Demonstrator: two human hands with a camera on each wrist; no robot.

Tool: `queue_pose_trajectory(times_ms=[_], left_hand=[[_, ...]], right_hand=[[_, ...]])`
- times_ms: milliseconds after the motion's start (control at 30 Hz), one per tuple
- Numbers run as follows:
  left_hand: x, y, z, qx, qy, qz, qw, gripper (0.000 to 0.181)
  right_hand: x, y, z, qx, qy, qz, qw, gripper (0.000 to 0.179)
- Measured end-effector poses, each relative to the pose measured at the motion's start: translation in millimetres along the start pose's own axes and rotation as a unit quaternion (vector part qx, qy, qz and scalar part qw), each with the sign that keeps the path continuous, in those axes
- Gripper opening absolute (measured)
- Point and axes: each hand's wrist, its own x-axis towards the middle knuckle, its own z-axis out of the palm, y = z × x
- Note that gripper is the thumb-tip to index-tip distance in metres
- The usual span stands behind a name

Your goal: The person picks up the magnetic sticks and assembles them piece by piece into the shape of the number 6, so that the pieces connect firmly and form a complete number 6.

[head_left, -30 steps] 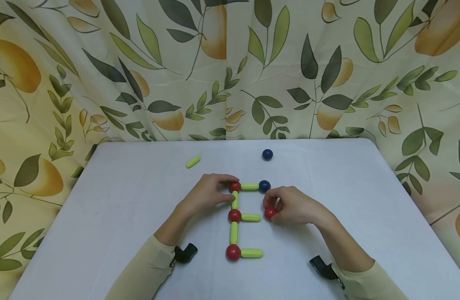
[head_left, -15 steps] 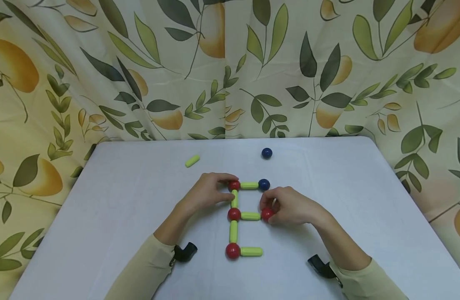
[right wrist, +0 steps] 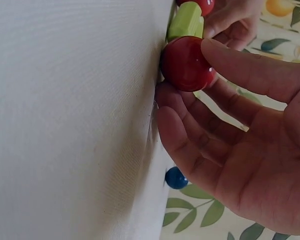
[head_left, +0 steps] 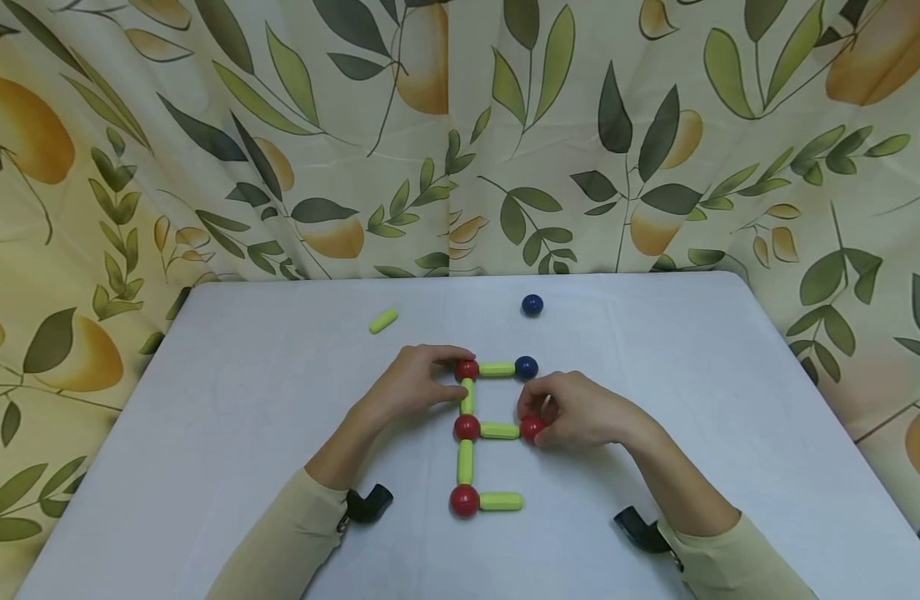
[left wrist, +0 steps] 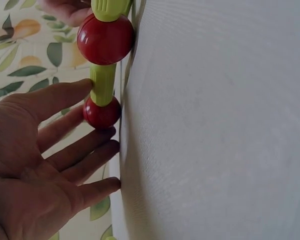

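Note:
On the white table stands an E-like frame of red balls and light green rods. My left hand [head_left: 413, 380] holds its far corner, fingertips on the far red ball [head_left: 468, 370] and thumb on the upright green rod [left wrist: 102, 86] below it. My right hand [head_left: 583, 410] pinches another red ball [right wrist: 186, 64] between thumb and fingers, against the free end of the middle green rod [head_left: 499, 431]. That rod's other end meets the middle red ball [head_left: 467, 427]. A dark blue ball [head_left: 526, 367] ends the far rod [head_left: 497, 369].
The nearest red ball [head_left: 464, 501] bears a green rod [head_left: 502, 501] pointing right. A loose green rod [head_left: 383, 321] and a loose blue ball [head_left: 532, 305] lie toward the back of the table [head_left: 242, 433]. A leaf-patterned curtain [head_left: 355, 150] hangs behind.
My right hand has moved left, bringing its red ball from a small gap up to the middle rod's end. My left hand stays on the far corner.

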Motion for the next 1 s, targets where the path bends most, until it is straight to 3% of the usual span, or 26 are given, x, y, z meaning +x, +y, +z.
queue_pose_trajectory(times_ms=[567,1000], left_hand=[[-10.5,5.9,-5.4,0.038,-0.032,0.006,0.9987,0.063],[-18.6,9.5,-6.0,0.048,-0.066,0.013,0.9966,0.082]], right_hand=[[1.2,3.0,-0.3,-0.003,0.001,0.006,1.0000,0.024],[0.9,4.7,0.6,0.002,0.001,0.004,1.0000,0.024]])
